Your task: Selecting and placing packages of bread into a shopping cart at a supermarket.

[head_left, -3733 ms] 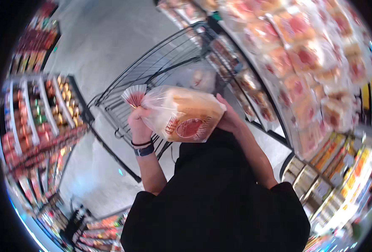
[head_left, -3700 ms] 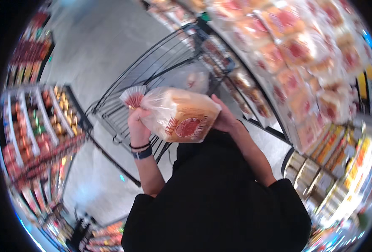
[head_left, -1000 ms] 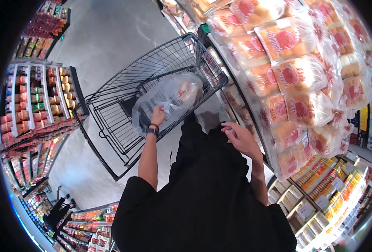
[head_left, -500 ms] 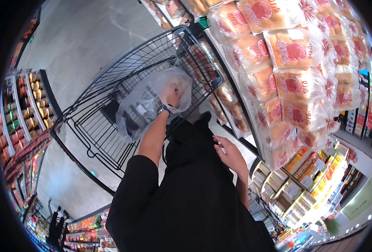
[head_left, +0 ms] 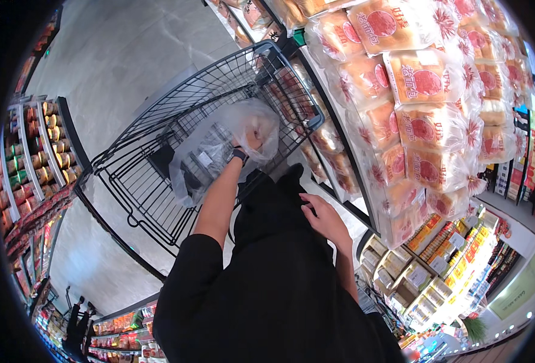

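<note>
Over the shopping cart [head_left: 140, 175], a translucent plastic bag [head_left: 186, 163] surrounds my left hand [head_left: 253, 136]. That hand looks curled, closed on the bag; its fingers are blurred by the film. A dark band circles its wrist. Through the plastic, something pale and glossy shows in the lower part of the bag, its kind unclear. My right hand [head_left: 327, 221] hangs by my dark clothing, open and empty, with its fingers loosely bent and partly apart. It is nearest to the bread display's lower edge.
Packaged bread loaves [head_left: 423, 130] are stacked high on the right. Beyond them, lower right, stands a shelf of boxes and jars [head_left: 437, 266]. On the left, racks hold cups and packets [head_left: 38, 157]. Grey floor [head_left: 122, 48] extends past the cart.
My right hand has shifted slightly left and down. My left hand and the bag have moved a little to the right in the picture. The cart appears slightly lower in view.
</note>
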`<state>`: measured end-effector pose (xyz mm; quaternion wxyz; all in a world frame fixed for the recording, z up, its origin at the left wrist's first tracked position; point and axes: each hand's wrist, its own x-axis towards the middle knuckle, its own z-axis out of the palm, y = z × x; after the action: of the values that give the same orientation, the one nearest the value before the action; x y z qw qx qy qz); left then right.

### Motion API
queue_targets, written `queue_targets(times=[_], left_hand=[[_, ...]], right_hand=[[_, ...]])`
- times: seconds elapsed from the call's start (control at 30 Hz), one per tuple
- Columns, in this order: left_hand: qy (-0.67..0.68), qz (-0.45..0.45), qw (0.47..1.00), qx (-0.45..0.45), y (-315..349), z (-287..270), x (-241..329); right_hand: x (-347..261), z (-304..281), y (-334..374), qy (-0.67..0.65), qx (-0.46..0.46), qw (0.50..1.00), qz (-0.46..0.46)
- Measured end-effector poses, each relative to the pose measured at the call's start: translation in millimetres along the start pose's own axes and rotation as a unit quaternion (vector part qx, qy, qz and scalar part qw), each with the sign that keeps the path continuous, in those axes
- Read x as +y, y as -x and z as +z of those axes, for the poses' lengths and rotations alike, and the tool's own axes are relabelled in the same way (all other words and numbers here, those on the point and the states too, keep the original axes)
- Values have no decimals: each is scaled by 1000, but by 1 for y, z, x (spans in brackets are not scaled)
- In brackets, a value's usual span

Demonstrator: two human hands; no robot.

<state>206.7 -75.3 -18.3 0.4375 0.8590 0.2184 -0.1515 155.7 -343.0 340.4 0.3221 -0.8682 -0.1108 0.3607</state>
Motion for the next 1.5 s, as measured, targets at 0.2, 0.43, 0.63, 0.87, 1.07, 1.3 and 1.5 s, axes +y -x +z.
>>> queue_targets(times=[0.2, 0.43, 0.63, 0.87, 1.07, 1.3, 1.5], left_hand=[[88, 30, 994, 50, 15, 9, -13], [168, 79, 975, 120, 23, -10, -26], [318, -200, 923, 82, 98, -80, -18], [279, -170, 937, 123, 185, -177, -27], [449, -2, 891, 67, 292, -283, 100], [579, 248, 776, 33, 362, -323, 150], [563, 231, 793, -19, 340, -296, 222]], right_hand=[[-12, 7, -4, -7, 0, 1000, -23], [-2, 14, -2, -6, 12, 1000, -23], [5, 18, -3, -5, 2, 1000, -17], [7, 29, -23, -14, -32, 995, -91], [4, 32, -41, 36, -70, 978, -193], [-25, 41, -62, -557, -288, 776, -68], [-40, 11, -30, -745, -345, 571, -14]])
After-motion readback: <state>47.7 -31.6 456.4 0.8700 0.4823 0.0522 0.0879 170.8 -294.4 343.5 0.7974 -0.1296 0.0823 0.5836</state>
